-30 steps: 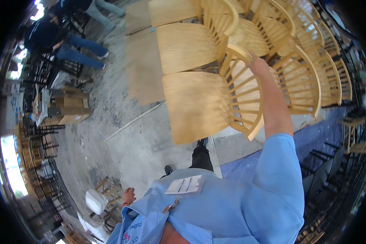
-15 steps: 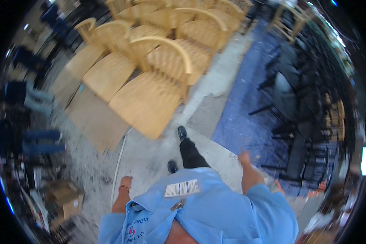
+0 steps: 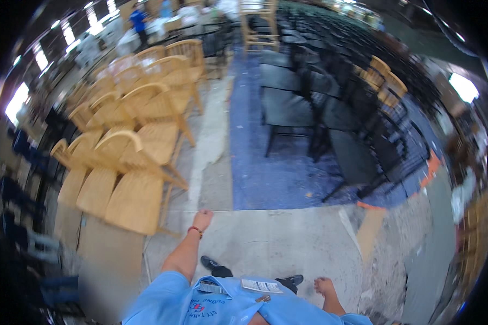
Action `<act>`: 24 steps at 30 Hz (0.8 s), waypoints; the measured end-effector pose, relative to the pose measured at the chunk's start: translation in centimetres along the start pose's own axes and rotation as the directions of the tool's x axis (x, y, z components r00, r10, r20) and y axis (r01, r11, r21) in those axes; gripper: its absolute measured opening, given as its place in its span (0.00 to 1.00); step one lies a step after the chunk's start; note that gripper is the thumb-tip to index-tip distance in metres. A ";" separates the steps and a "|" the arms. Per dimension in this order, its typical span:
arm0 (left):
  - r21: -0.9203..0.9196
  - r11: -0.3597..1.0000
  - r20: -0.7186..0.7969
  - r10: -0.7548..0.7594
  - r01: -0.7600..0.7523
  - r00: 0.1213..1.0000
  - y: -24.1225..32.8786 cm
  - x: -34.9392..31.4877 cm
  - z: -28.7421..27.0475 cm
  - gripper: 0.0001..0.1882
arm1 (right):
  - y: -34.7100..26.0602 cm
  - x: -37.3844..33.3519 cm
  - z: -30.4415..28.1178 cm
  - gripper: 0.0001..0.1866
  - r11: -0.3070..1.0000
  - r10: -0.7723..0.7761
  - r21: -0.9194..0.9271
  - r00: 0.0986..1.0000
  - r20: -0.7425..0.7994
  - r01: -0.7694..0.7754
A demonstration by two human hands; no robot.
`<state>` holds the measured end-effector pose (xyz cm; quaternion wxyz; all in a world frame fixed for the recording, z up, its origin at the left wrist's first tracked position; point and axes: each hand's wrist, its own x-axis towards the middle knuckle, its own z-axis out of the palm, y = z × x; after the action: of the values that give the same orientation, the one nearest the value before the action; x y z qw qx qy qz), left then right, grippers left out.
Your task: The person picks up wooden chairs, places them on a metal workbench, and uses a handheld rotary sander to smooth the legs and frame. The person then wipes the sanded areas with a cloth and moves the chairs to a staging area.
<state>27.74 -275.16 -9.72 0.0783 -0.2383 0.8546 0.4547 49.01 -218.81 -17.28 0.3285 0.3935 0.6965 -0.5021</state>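
Note:
My left hand (image 3: 203, 220), with a band round its wrist, swings out in front over the grey floor, its fingers curled in and nothing seen in them. Lower down on the right, my right hand (image 3: 325, 286) hangs beside my body, also with curled fingers and nothing visible in it. Neither hand touches anything. Nearest the left hand are the rows of light wooden chairs (image 3: 137, 196), just beyond it to the left. Black chairs (image 3: 288, 106) stand ahead to the right on a blue floor sheet (image 3: 249, 179).
A narrow strip of pale floor (image 3: 210, 135) runs between the two chair groups. Orange strips (image 3: 431, 169) lie at the sheet's right edge. A wooden frame (image 3: 259, 24) stands far ahead. A person in blue (image 3: 138, 21) is at the far left; others stand along the left rim.
My view has turned right and lifted, bringing the black chairs to the middle. My left hand has swung forward, and my right hand has dropped back to my side.

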 end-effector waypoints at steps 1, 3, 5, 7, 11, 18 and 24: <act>-0.061 0.998 0.113 0.005 0.002 0.994 2.7 -0.7 5.4 0.23 | -0.7 0.9 -1.4 0.13 0.991 -0.122 -0.064 0.992 -0.029 0.120; -0.056 0.998 0.363 0.037 -0.018 0.931 8.4 -3.8 16.2 0.25 | -0.1 1.0 -4.8 0.19 0.972 -0.158 0.145 0.972 -0.176 0.185; 0.058 0.987 0.580 0.086 -0.147 0.810 12.2 -8.0 24.5 0.26 | 2.0 1.0 -8.9 0.21 0.940 -0.106 0.302 0.977 -0.185 0.159; 0.195 0.879 0.728 0.167 -0.435 0.665 15.6 -10.9 30.5 0.27 | 2.7 0.2 -12.4 0.22 0.929 -0.039 0.355 0.981 -0.191 0.106; 0.324 0.888 0.833 -0.103 -0.327 0.544 22.2 -13.4 39.2 0.28 | 4.2 -1.2 -22.8 0.24 0.840 -0.032 0.523 0.976 -0.217 0.144; 0.571 0.394 0.817 -0.364 -0.720 0.448 30.7 -14.2 53.9 0.23 | -3.7 -3.0 -46.2 0.27 0.793 -0.216 0.409 0.836 -0.504 0.452; 0.580 0.388 0.805 -0.407 -0.716 0.432 40.8 -16.4 75.1 0.21 | 1.7 5.4 -68.5 0.25 0.914 -0.134 0.093 0.510 -0.850 0.394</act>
<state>16.33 -189.18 -16.84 0.5698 0.2251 0.7897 -0.0326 43.70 -151.68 -3.43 -0.1773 0.5121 0.7431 -0.3926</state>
